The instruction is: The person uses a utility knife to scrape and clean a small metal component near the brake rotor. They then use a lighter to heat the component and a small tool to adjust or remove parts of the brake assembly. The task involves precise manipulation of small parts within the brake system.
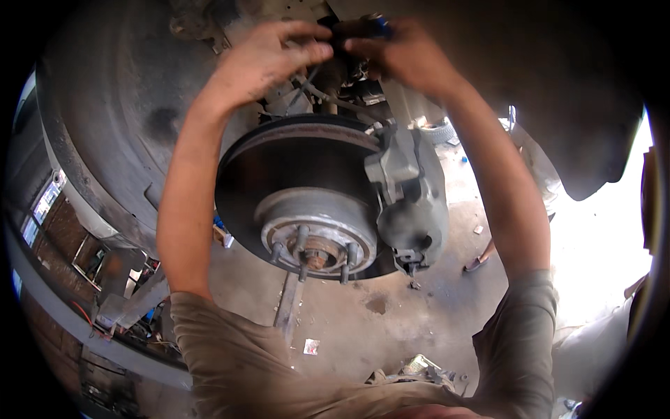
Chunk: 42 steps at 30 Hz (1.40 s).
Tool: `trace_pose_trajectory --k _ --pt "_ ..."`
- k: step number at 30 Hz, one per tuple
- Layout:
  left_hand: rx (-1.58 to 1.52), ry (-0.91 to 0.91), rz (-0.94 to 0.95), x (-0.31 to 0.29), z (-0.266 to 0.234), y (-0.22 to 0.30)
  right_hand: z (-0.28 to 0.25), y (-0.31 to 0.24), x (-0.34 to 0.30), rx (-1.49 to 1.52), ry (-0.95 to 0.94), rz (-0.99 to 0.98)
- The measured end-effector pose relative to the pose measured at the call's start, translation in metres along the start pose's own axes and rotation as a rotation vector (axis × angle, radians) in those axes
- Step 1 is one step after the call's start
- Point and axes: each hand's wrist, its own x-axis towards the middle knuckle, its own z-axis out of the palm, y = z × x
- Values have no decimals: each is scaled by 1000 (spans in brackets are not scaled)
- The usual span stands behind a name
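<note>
Head view, looking up into a car's wheel arch: both bare arms reach up from the lower edge. The left hand (262,59) and right hand (408,56) meet fingertip to fingertip above the brake disc (279,174), both pinched closed on a small dark part (352,31) with a blue tip, held between them near the suspension strut. It lies directly above the hub (317,241), about equally near both hands; its long axis cannot be made out. The grey brake caliper (408,202) sits right of the disc. Below is the concrete floor (363,314).
</note>
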Motion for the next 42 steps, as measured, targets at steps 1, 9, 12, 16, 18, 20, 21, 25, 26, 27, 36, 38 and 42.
trace_pose_trajectory --k 1,9,12,16,18,20,21,25,26,27,36,38,42 --pt "-37 -74 -77 1 -1 -1 3 2 8 -54 -21 6" --pt "-466 8 -5 -11 11 -22 18 2 13 137 -126 -19" --pt "-572 28 5 -21 9 -26 16 -5 9 151 -181 -20" --pt "-660 69 -32 -26 8 -40 20 -13 3 203 -197 -18" --pt "-700 82 -8 -29 10 -43 22 -20 3 167 -187 15" --pt "-691 122 58 -34 11 -40 26 -22 5 174 -173 39" --pt "-686 143 90 -35 11 -39 29 -22 6 198 -163 46" --pt "-674 138 130 -40 9 -39 34 -22 9 246 -197 96" --pt "-664 149 121 -42 8 -38 37 -25 9 237 -174 90" --pt "-654 160 113 -44 8 -38 40 -30 6 228 -151 85" --pt "-447 438 318 -54 12 -54 53 -59 14 309 -222 366" --pt "-465 404 241 -55 11 -49 54 -64 13 297 -200 408" --pt "-521 351 182 -54 12 -62 61 -92 0 108 -168 346"
